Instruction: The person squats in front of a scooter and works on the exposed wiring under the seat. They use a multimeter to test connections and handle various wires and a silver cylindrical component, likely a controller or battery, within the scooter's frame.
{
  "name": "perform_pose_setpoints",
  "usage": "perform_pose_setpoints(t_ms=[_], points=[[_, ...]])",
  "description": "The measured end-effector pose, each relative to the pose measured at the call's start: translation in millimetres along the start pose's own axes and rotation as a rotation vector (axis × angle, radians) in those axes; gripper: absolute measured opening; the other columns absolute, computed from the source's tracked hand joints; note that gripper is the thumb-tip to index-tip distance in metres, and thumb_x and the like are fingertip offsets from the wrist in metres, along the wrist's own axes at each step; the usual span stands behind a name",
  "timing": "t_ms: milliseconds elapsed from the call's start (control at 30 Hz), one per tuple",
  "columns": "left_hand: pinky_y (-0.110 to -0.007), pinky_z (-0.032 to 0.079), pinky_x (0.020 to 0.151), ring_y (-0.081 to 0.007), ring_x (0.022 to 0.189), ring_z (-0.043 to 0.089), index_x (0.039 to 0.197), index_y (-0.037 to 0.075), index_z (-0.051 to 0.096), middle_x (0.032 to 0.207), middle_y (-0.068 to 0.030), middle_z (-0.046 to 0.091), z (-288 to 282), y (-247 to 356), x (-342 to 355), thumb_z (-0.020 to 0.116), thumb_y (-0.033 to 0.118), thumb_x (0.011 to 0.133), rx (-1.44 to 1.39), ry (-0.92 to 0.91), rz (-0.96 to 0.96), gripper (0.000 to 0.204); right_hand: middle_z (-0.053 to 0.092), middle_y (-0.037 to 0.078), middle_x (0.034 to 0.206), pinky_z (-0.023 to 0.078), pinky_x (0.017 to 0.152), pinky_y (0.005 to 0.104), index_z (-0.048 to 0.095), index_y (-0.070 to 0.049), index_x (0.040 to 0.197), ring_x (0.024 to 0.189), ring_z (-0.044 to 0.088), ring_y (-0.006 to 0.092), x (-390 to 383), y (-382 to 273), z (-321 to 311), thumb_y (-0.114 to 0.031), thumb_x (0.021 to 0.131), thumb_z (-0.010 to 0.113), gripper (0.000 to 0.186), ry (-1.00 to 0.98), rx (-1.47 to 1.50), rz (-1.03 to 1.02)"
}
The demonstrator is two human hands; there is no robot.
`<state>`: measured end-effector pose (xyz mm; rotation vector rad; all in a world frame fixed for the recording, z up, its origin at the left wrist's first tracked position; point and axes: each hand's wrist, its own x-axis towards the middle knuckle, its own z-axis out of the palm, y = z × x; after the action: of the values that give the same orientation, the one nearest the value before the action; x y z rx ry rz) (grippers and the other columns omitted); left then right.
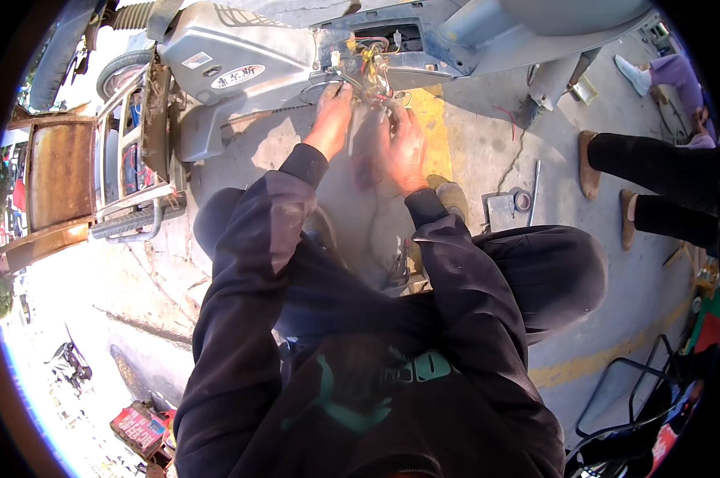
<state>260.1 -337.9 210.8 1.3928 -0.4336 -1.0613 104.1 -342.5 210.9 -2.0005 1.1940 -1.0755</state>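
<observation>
A tangle of thin coloured wires (372,68) with small connectors hangs from an opening in the grey-blue body (256,48) of a scooter-like vehicle. My left hand (332,119) is at the left of the bundle, its fingertips closed on a dark wire. On the other side, my right hand (405,150) has its fingers pinched together at the lower wire ends, and a thin wire loops beside the fingertips. Slight blur and the fingers themselves hide exactly which strands are held.
A metal plate with a round part (521,201) and a long metal rod (534,191) lie on the concrete right of my shoe. Another person's legs (655,171) stand at the right. A rusty cart frame (133,151) is at the left, and a black chair frame (631,382) at lower right.
</observation>
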Motion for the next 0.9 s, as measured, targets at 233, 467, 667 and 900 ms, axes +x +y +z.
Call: perform_pose_setpoints(t_ms=[233, 467, 667, 900], points=[[-0.034, 0.051, 0.083, -0.0160, 0.096, 0.063, 0.125, 0.001, 0.057, 0.112, -0.0068, 0.065, 1.5, 0.9, 4.2, 0.043, 0.018, 0.108, 0.135, 0.026, 0.051, 0.028, 0.065, 0.014, 0.109, 0.049, 0.090, 0.0417, 0.070, -0.008, 0.116, 0.102, 0.063, 0.0345, 21.4, 6.4, 8.6, -0.006, 0.089, 0.058, 0.029, 0.096, 0.141, -0.073], [-0.034, 0.050, 0.083, -0.0165, 0.103, 0.062, 0.129, 0.000, 0.054, 0.116, -0.0096, 0.065, 10.1, 5.2, -0.8, 0.043, 0.018, 0.108, 0.001, -0.028, -0.028, 0.030, 0.071, 0.013, 0.096, 0.051, 0.083, 0.0345, 0.072, -0.004, 0.115, 0.092, 0.068, 0.0246, 26.4, 20.4, 25.9, -0.005, 0.091, 0.060, 0.026, -0.023, 0.397, 0.328], [-0.034, 0.051, 0.081, -0.0163, 0.095, 0.064, 0.121, 0.004, 0.058, 0.109, -0.0058, 0.066, 6.8, 8.9, -2.7, 0.042, 0.016, 0.108, 0.028, -0.032, -0.067, 0.024, 0.071, 0.003, 0.089, 0.049, 0.070, 0.0273, 0.072, 0.001, 0.112, 0.077, 0.062, 0.0121, 39.3, 20.7, 27.1, -0.016, 0.095, 0.060, 0.027, -0.124, 0.121, 0.350], [-0.033, 0.053, 0.078, -0.0166, 0.090, 0.065, 0.119, 0.005, 0.059, 0.107, -0.0049, 0.067, 9.1, 5.2, -0.4, 0.044, 0.015, 0.107, 0.006, -0.057, -0.040, 0.022, 0.069, 0.007, 0.100, 0.045, 0.086, 0.0393, 0.069, -0.003, 0.106, 0.092, 0.062, 0.0234, 59.3, 12.2, 4.3, -0.020, 0.094, 0.062, 0.022, -0.372, 0.829, 0.852]])
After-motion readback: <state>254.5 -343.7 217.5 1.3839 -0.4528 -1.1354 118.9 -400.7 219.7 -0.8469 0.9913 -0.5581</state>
